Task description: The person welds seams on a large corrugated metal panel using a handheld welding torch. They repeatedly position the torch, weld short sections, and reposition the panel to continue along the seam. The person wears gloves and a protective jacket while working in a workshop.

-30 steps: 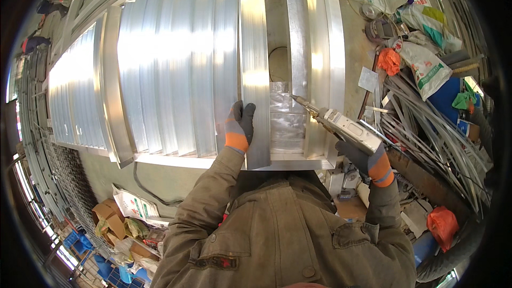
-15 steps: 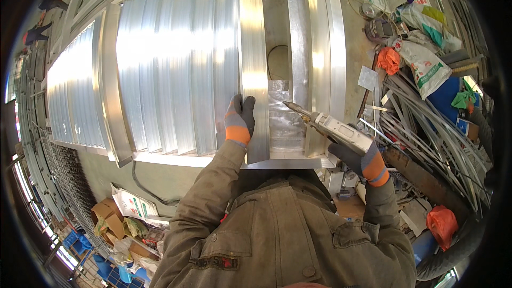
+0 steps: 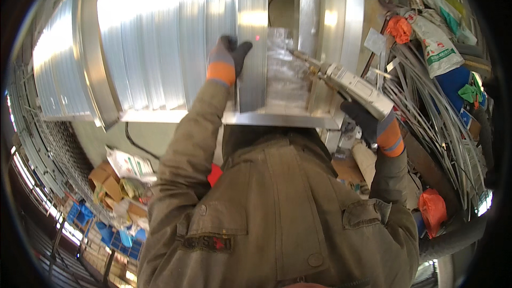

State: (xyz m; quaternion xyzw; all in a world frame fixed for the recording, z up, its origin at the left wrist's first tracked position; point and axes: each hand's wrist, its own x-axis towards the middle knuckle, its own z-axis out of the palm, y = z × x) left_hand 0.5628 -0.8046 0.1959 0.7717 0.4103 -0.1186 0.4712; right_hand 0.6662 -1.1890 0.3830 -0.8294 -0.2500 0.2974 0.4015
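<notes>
Aluminium upright [image 3: 252, 48] under my left hand [image 3: 226, 61], fingers flat against it; my right hand [image 3: 370, 122] grips a caulking gun [image 3: 341, 82], nozzle seemingly touching the frame [image 3: 277, 120]

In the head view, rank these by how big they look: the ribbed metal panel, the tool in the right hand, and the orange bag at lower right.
1. ribbed metal panel, by far the largest.
2. tool, held by the right hand.
3. orange bag.
The tool and bag look close in size, and the fisheye rim distorts the bag, so that order is unsure.

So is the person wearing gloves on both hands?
Yes, the left hand on the metal panel and the right hand holding the tool both wear gloves.
</notes>
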